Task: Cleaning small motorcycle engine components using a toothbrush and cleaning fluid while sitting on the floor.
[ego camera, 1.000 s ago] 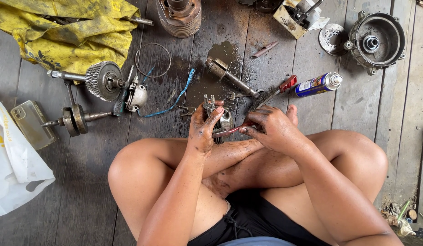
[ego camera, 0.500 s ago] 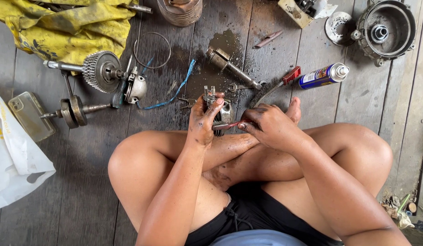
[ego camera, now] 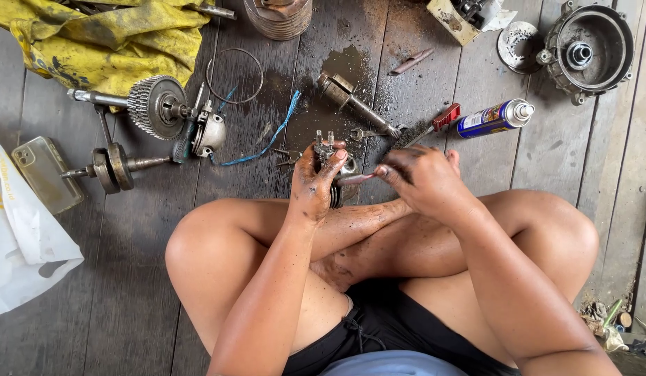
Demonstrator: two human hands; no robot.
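Observation:
I sit cross-legged on a dark wooden floor. My left hand [ego camera: 313,182], smeared with grease, grips a small metal engine part [ego camera: 331,154] with studs sticking up, held just in front of my shins. My right hand [ego camera: 424,179] pinches a thin reddish tool [ego camera: 356,179] whose tip points left into that part. Both hands are close together above my crossed legs.
Spread on the floor: a yellow cloth [ego camera: 107,31], a gear shaft [ego camera: 152,106], a crankshaft [ego camera: 114,166], a wire ring [ego camera: 234,75], a blue wire [ego camera: 267,139], a spray can [ego camera: 495,117], a red-handled brush [ego camera: 434,124], a round engine cover [ego camera: 591,45], a phone [ego camera: 45,173], a white bag [ego camera: 20,244].
The view has shifted slightly, so the floor items sit lower in frame. My hands stay together on the metal part, with the tool still worked into it.

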